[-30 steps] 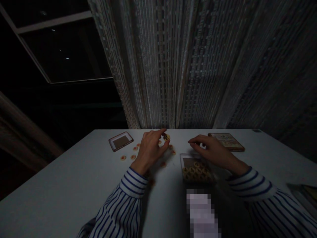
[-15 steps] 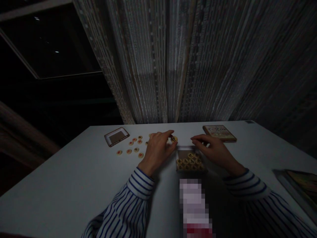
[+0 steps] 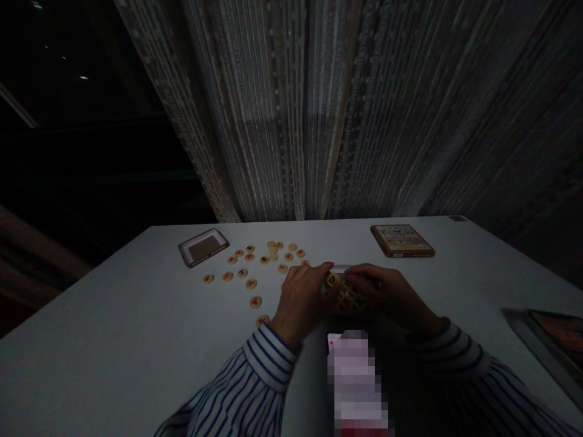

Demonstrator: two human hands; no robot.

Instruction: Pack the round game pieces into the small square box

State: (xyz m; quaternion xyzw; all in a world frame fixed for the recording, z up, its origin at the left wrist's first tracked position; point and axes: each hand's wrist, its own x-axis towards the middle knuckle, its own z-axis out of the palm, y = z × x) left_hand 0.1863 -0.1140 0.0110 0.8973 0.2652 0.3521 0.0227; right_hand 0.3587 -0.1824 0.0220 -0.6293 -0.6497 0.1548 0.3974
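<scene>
Above the open box, my left hand pinches a round Chinese chess piece with a dark character on it. My right hand is at the box's right side, fingers curled together near that piece; whatever they hold, if anything, is hidden. Inside the box lie several more chess pieces, partly covered by my hands and in shadow. To the left, several loose pieces are spread over the white table, most with red characters and some with dark ones.
An empty shallow tray or lid lies at the back left. At the back right is a flat printed box. A phone with a blurred screen lies in front of me, and a dark flat object is on the right. Curtains hang behind the table.
My left hand has moved right and toward me, bringing the chess piece over the box. My right hand has come slightly lower, closer to the left one. The view has shifted a little.
</scene>
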